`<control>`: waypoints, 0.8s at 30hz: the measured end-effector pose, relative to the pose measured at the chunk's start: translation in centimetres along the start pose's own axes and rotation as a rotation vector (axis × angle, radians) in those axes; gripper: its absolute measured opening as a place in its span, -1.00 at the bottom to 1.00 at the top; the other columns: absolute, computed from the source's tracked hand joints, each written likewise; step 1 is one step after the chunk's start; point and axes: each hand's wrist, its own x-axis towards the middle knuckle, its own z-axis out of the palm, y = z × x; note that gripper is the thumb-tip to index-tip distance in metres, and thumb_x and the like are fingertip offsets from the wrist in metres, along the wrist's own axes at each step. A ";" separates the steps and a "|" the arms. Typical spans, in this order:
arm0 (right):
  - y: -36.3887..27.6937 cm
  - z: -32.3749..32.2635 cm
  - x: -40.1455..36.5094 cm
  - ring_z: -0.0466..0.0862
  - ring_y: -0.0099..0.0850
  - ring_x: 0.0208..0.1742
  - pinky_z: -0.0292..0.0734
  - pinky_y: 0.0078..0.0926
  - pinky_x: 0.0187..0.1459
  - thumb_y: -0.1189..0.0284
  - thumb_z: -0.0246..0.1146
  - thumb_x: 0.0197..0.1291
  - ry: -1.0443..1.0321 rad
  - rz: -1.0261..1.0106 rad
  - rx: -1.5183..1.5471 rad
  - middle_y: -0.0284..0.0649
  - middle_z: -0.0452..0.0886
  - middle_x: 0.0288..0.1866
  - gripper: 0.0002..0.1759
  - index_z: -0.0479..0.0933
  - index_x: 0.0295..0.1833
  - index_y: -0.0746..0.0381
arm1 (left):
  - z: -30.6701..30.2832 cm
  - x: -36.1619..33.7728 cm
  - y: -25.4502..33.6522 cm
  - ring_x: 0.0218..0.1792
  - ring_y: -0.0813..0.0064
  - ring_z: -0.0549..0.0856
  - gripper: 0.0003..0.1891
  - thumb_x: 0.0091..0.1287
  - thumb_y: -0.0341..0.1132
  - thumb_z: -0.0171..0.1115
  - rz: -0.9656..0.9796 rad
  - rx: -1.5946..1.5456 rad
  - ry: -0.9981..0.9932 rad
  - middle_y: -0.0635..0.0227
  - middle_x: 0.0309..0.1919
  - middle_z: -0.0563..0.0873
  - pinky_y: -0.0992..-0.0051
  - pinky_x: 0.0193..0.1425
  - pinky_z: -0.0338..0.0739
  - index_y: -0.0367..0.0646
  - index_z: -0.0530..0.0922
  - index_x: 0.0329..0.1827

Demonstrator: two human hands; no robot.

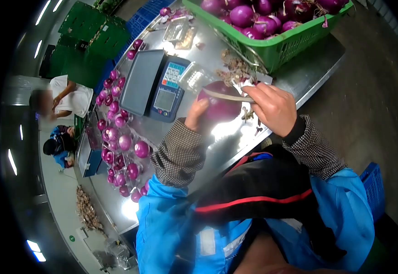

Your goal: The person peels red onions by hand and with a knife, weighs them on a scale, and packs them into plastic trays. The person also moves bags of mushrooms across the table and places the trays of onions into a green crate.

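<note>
A large red onion (pixel 221 108), smeared by motion, is held in my left hand (pixel 196 113), with the fingers partly hidden behind it. My right hand (pixel 273 106) is closed around the handle of a knife (pixel 226 96). The blade lies across the upper part of the onion, pointing toward my left hand. Dry roots and skin scraps (pixel 233 68) are scattered on the metal table (pixel 190 153) just beyond the knife. Close to the onion, a clear plastic tray (pixel 196 76) rests beside a digital scale (pixel 166 91).
A green crate (pixel 276 48) full of red onions stands at the table's far right. Several onions in clear trays (pixel 117 132) line the left side. More clear trays (pixel 177 29) lie behind the scale. Two people work farther left. A blue crate (pixel 373 189) is at right.
</note>
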 end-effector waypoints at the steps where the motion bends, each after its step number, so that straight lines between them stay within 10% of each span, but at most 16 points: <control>1: -0.4 0.2 0.1 0.64 -0.20 -0.28 0.56 -0.30 -0.29 0.58 0.30 -0.09 -0.015 -0.024 -0.016 -0.20 0.57 -0.31 -0.57 0.58 0.01 0.21 | 0.2 -0.8 -0.3 0.09 0.29 0.62 -0.23 0.22 0.16 0.22 -0.027 -0.034 0.008 0.14 0.14 0.56 0.30 0.16 0.56 -0.23 0.34 0.34; 8: -0.5 2.0 -1.8 0.64 -0.20 -0.29 0.57 -0.32 -0.27 0.62 0.30 -0.12 -0.003 -0.010 -0.008 -0.19 0.58 -0.30 -0.52 0.56 0.04 0.25 | 0.4 -2.9 -2.1 0.14 0.23 0.61 -0.20 0.20 0.17 0.26 -0.028 -0.051 0.006 0.08 0.15 0.56 0.27 0.24 0.52 -0.29 0.33 0.31; 17: -1.1 3.1 -3.6 0.68 -0.26 -0.32 0.59 -0.35 -0.30 0.54 0.31 0.00 0.036 0.147 -0.027 -0.24 0.63 -0.28 -0.56 0.55 0.08 0.21 | 2.1 -3.3 -3.4 0.10 0.29 0.62 -0.11 0.07 -0.21 0.49 0.446 0.562 0.330 0.08 0.13 0.53 0.33 0.19 0.57 -0.19 0.12 0.39; 24: -1.8 2.2 -3.1 0.73 -0.23 -0.22 0.60 -0.39 -0.18 0.45 0.24 0.27 0.003 0.428 0.427 -0.10 0.70 -0.17 -0.66 0.52 0.15 0.26 | 2.9 -2.4 -3.4 0.11 0.24 0.60 -0.03 -0.09 -0.38 0.56 0.524 0.626 0.372 0.08 0.14 0.51 0.25 0.20 0.53 -0.20 0.10 0.38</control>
